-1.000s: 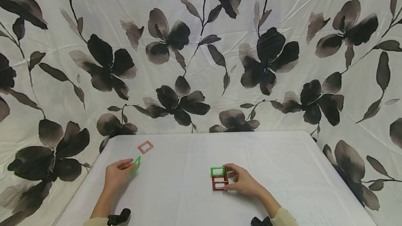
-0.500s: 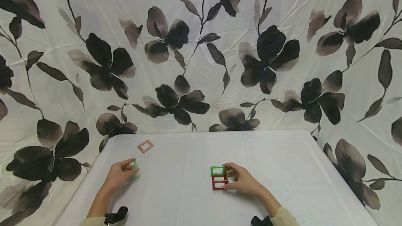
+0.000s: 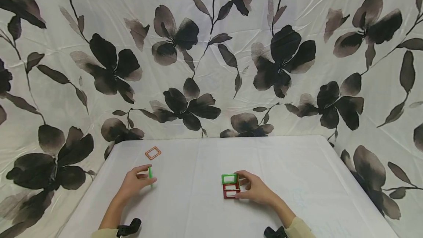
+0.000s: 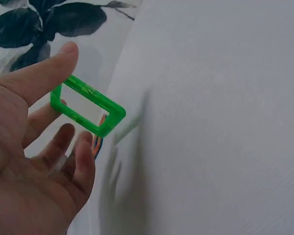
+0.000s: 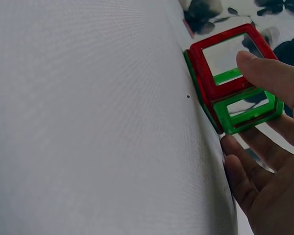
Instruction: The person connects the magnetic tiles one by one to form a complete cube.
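Between thumb and fingers, my left hand (image 3: pixel 135 183) pinches a green magnetic tile frame (image 4: pixel 88 105) by its edge, held up above the table and seen nearly edge-on in the head view. My right hand (image 3: pixel 257 188) grips a small box-like build of magnetic tiles (image 3: pixel 231 186) on its right side. Red and green frames (image 5: pixel 225 61) make up this build, with the thumb on a red one in the right wrist view. The build rests on the table, and its far faces are partly hidden.
An orange tile frame (image 3: pixel 153 153) lies flat near the table's back left. The white table (image 3: pixel 191 208) meets a floral-patterned cloth (image 3: pixel 211 65) behind it. A black wrist camera (image 3: pixel 129 227) sits on the left wrist.
My left hand first shifts slightly left, turning the green tile more edge-on, then moves right with it. My right hand and the tile build stay in place.
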The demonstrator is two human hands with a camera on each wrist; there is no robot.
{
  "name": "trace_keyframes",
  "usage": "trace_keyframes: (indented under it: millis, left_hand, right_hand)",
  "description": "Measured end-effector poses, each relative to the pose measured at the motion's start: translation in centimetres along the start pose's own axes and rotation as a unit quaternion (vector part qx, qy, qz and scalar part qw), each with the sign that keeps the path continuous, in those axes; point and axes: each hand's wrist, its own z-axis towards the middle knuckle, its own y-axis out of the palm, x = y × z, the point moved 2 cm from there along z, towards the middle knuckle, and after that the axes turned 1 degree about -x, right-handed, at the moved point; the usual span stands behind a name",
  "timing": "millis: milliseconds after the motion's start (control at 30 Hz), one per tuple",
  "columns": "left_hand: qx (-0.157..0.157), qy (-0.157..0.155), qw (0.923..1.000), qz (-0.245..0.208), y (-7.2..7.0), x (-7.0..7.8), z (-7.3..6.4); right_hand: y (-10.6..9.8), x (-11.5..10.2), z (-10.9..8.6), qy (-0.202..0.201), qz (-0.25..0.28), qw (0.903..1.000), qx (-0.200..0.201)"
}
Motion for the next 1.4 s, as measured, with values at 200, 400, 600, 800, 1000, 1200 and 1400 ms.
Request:
trace_keyframes:
  millis: [200, 400, 600, 800, 1000, 1200, 1400]
  left_hand:
    - [-0.014, 0.024, 0.9986, -0.045, 1.7, 0.3, -0.5]
    - [-0.034, 0.068, 0.9929, -0.091, 4.1, 1.7, -0.9]
    - [-0.061, 0.092, 0.9876, -0.111, 6.9, 4.1, -1.2]
    - [-0.09, 0.119, 0.9813, -0.122, 9.6, 5.6, -1.3]
    - [-0.109, 0.141, 0.9738, -0.141, 11.6, 6.1, -1.6]
    - [-0.118, 0.168, 0.9664, -0.155, 13.0, 6.4, -2.0]
    - [-0.111, 0.164, 0.967, -0.16, 13.7, 7.0, -2.7]
  right_hand:
    - [0.0, -0.1, 0.0, 0.0, -0.007, 1.0, 0.001]
    - [0.1, -0.1, 0.0, -0.003, -0.01, 0.9999, 0.001]
    - [0.1, -0.1, -0.1, -0.009, -0.006, 0.9999, 0.008]
    - [0.1, -0.2, -0.1, -0.013, -0.005, 0.9998, 0.014]
    - [0.2, -0.2, -0.1, -0.013, -0.007, 0.9998, 0.011]
    - [0.3, -0.2, -0.2, -0.009, -0.001, 0.9999, 0.011]
    - [0.3, -0.1, -0.2, -0.009, -0.004, 0.9999, 0.013]
